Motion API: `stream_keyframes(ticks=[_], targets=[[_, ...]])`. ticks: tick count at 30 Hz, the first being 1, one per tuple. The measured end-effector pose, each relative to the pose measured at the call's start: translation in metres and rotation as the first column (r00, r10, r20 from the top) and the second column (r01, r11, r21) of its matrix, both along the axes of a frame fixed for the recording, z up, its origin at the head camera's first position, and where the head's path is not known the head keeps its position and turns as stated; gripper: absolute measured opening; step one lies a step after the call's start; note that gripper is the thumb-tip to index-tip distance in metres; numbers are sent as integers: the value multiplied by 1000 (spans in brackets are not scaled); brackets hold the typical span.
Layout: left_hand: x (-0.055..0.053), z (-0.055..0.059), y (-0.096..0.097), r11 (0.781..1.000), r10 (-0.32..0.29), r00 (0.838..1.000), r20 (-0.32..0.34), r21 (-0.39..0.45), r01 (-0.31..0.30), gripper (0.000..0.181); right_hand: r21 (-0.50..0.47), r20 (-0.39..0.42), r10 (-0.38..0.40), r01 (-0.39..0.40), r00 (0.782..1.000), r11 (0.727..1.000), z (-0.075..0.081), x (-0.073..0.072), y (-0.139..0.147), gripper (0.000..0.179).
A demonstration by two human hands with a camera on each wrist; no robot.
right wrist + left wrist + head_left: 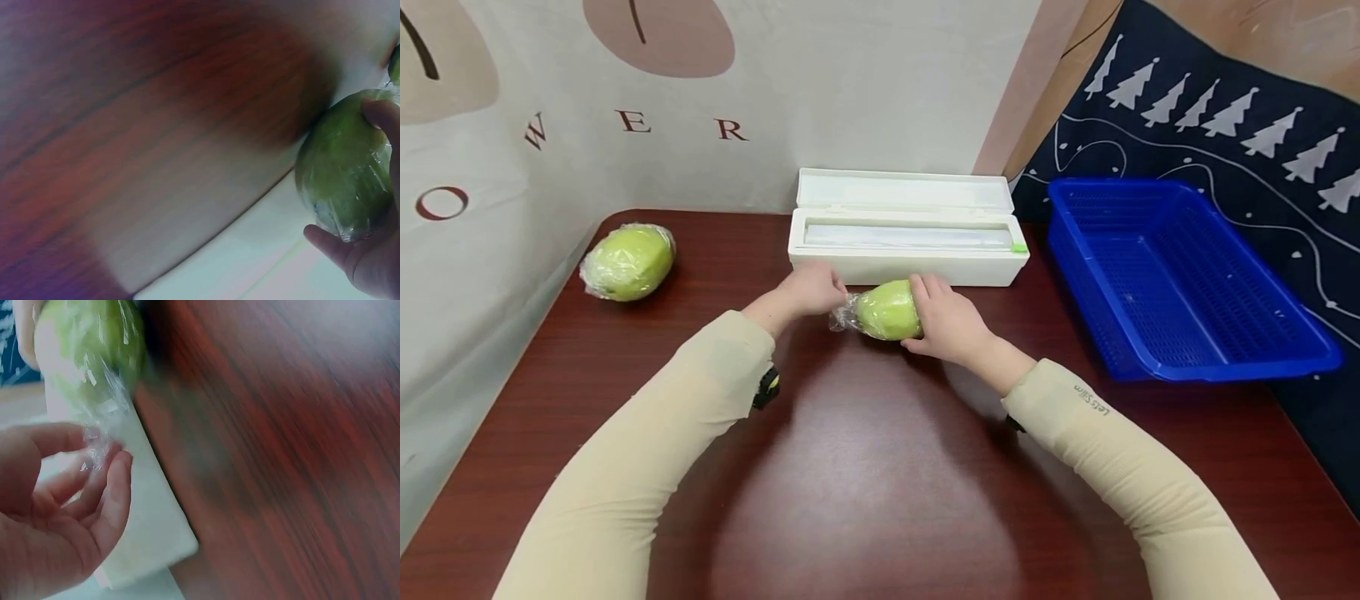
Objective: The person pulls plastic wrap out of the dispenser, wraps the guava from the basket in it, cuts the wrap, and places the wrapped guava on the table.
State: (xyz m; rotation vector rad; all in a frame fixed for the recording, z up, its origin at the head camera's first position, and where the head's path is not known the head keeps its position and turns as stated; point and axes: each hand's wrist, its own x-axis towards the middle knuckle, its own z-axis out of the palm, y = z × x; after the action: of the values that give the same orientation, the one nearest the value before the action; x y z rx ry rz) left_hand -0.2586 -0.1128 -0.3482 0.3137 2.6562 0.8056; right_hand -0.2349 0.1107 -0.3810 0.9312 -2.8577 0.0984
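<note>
A smooth oval green fruit wrapped in clear cling film lies over the dark wooden table, just in front of the white cling film box. My right hand grips its right end, thumb on the near side and fingers over the far side. At the fruit's left end the film gathers into a loose tail. My left hand pinches that tail between thumb and fingers. In the right wrist view the wrapped fruit shows film creased at its end.
A second film-wrapped green fruit sits at the table's back left. The box's lid is raised, with a film roll inside. A blue plastic basket stands at the right. Behind the table hangs a printed cloth.
</note>
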Motion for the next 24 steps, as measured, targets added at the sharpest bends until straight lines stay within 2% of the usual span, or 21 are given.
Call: stream_keyframes(ticks=[2,7,12,16,18,20,24], targets=[[2,2,9,998,1,996,-95,-68,-7,11,19,-5,-4,4,1000,1000,2,1,-3,87],[6,3,28,995,25,986,-165,-95,-41,5,61,-7,-19,19,1000,998,7,1,-9,85],[7,3,38,992,28,984,-177,-120,-50,29,92,-1,-41,41,999,995,8,1,-11,84],[6,3,40,995,37,987,-155,-90,-52,33,94,12,-48,47,999,994,8,1,-11,86],[6,2,41,997,8,986,-165,-71,-20,37,86,26,-48,46,998,995,8,0,-10,87],[5,0,40,996,-56,979,-197,-76,42,42,78,44,-57,54,997,996,8,0,-10,86],[4,-4,41,982,-181,943,-278,-97,160,50,73,56,-69,65,996,995,7,-1,-9,83]])
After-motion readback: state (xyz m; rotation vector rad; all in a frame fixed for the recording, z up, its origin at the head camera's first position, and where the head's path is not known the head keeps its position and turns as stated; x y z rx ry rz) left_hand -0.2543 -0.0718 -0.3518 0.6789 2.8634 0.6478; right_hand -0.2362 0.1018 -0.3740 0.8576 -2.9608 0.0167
